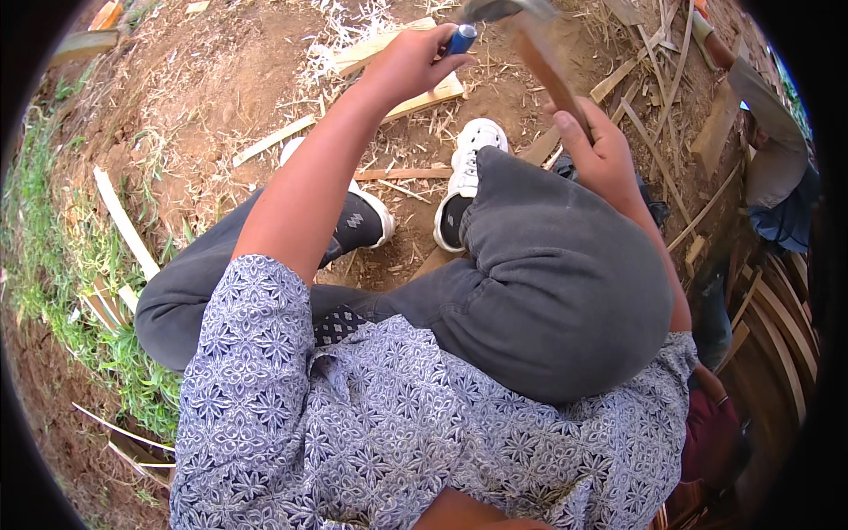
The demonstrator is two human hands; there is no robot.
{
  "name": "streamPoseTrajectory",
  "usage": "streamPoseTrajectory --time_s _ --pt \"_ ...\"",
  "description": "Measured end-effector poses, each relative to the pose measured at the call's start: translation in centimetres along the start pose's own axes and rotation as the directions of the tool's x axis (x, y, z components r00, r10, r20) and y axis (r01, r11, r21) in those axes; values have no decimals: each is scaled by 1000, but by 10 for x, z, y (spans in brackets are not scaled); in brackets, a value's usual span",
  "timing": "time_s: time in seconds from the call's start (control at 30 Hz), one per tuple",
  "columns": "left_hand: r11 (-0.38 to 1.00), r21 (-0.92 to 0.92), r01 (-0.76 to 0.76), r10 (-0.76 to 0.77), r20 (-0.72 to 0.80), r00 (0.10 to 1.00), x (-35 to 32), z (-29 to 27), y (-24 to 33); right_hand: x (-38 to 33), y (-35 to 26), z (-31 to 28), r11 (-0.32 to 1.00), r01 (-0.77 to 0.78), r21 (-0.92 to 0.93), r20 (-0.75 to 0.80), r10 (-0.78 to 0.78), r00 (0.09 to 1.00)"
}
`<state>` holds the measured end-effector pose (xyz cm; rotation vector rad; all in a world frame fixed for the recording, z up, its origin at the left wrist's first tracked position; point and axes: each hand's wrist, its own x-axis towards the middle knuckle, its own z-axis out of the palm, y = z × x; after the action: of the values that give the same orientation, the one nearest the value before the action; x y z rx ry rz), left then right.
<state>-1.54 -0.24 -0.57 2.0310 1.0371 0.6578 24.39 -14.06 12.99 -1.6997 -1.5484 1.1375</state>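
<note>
My left hand (408, 66) is closed around a chisel (461, 39) with a blue handle and a metal cap at its upper end; the blade is hidden. Below that hand lies a pale wooden board (430, 95) on the ground. My right hand (596, 141) grips a hammer (546, 66) by its brown wooden handle. The hammer's metal head is raised at the top edge, just right of the chisel cap and apart from it, smeared by motion.
Wood shavings (322, 44) and thin strips (276, 140) litter the brown soil. My white shoes (477, 146) stand just nearer than the board. Grass (97, 291) grows at left. Another person's sleeve (768, 115) shows at right, above stacked curved wood strips (782, 327).
</note>
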Motion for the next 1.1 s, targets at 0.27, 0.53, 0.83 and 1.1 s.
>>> streamPoseTrajectory --time_s 0.27,0.53,0.83,1.1 --pt "989 -13 149 -148 48 988 -14 -18 3 -5 49 28 871 -343 351 -13 371 929" --pt "951 -249 185 -216 -103 971 -62 -29 -5 0 142 112 855 -446 266 252 385 888" --pt "927 -332 174 -247 -191 950 -68 -26 -10 -3 128 115 877 -413 247 249 354 901" --pt "972 -158 175 -187 -62 980 -53 -46 21 -5 119 118 848 -469 247 239 416 877"
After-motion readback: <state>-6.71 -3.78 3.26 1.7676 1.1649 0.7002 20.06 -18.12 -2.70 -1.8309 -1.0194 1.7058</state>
